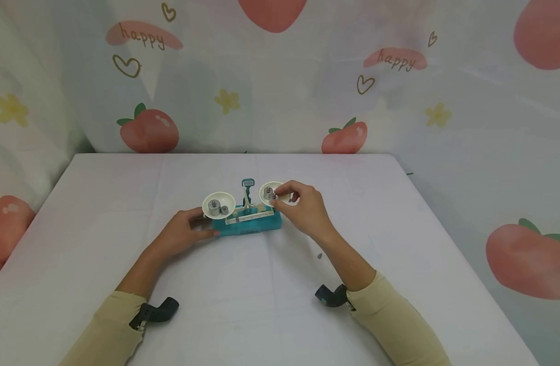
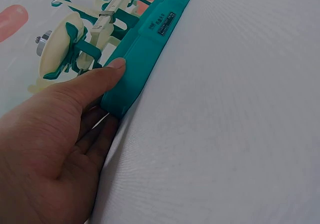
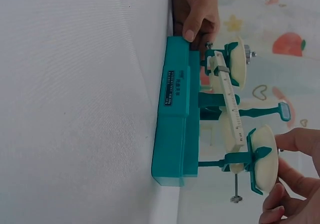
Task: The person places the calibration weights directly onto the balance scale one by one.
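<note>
A teal balance scale [image 1: 247, 227] with two cream pans stands on the white table. My left hand [image 1: 181, 233] grips the left end of its base, thumb [image 2: 107, 74] on the front and fingers behind. In the left pan [image 1: 230, 198] sit a larger metal weight [image 1: 213, 207] and a smaller weight [image 1: 225, 210]. The right pan [image 1: 272, 185] holds another metal weight [image 1: 268, 192]. Over that pan, my right hand [image 1: 307, 209] pinches a small metal weight [image 1: 275, 196] between thumb and forefinger, right beside the other weight. The right wrist view hides most of it behind the pan.
One tiny metal weight [image 1: 320, 256] lies on the white tablecloth [image 1: 243, 295], near my right forearm. A printed curtain [image 1: 280, 76] hangs behind the table. The scale's upright pointer [image 1: 248, 184] rises between the two pans.
</note>
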`<state>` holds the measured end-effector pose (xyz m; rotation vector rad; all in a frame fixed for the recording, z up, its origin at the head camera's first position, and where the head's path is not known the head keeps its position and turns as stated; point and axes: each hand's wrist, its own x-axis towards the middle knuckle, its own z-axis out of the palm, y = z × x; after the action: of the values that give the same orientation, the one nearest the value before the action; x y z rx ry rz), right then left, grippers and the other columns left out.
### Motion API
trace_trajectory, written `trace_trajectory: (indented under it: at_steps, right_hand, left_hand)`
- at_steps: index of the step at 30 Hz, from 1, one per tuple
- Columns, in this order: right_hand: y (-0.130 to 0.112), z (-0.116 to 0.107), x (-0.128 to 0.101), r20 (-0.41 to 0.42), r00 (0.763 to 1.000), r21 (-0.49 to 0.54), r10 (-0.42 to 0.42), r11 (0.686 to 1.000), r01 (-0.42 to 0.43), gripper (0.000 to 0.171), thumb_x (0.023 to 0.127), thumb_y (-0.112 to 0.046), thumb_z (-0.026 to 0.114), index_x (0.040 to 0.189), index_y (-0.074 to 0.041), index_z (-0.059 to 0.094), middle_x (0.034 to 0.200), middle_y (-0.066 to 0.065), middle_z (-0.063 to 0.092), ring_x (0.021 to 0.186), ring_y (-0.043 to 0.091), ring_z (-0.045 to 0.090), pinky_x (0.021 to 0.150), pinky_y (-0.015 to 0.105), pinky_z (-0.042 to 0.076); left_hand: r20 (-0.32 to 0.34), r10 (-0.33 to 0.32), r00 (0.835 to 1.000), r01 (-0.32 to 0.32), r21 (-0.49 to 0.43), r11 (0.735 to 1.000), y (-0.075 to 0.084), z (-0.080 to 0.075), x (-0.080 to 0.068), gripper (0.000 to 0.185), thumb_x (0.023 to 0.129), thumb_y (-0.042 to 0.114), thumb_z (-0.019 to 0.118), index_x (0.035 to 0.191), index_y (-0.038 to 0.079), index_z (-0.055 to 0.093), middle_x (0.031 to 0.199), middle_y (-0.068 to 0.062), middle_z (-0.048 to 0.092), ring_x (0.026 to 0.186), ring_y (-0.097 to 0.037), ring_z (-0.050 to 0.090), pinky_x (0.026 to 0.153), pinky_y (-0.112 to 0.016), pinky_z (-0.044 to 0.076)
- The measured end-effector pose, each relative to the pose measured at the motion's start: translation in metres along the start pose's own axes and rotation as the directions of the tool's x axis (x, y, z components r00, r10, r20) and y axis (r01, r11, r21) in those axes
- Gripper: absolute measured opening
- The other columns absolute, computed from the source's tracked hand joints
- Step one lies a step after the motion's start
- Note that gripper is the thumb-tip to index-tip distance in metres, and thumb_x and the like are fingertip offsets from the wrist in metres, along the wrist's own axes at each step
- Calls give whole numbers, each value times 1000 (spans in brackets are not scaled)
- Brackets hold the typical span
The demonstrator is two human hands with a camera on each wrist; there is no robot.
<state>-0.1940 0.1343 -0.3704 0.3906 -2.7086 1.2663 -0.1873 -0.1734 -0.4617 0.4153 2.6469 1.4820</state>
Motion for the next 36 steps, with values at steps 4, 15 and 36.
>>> trace_trajectory:
  at_steps: [4,15,36]
  right_hand:
    - [0,0,-1,4,1000,1,0,1000,0,23,93,-21,80,112,-9,75,100,3,66,96,25,51,68,33,46]
    - [-2,-2,-2,-5,1000,-8,4,1000,-4,22,93,-22,81,110,-10,75,100,3,68,94,25,51,69,34,46]
    - [1,-12,-11,-19,1000,7,5,1000,-5,19,94,-21,79,110,-11,73,104,4,69,95,23,54,71,35,50]
  left_hand:
    - [1,2,1000,-2,3,1000,1,0,0,67,86,16,86,146,3,57,145,-16,59,134,-37,54,111,-53,44]
    - [8,20,1000,-20,12,1000,2,1,0,65,89,15,84,146,3,57,142,-16,61,133,-37,55,112,-55,42]
    - [11,6,1000,-6,7,1000,0,0,0,66,89,19,84,146,1,57,143,-18,60,135,-38,52,112,-56,41]
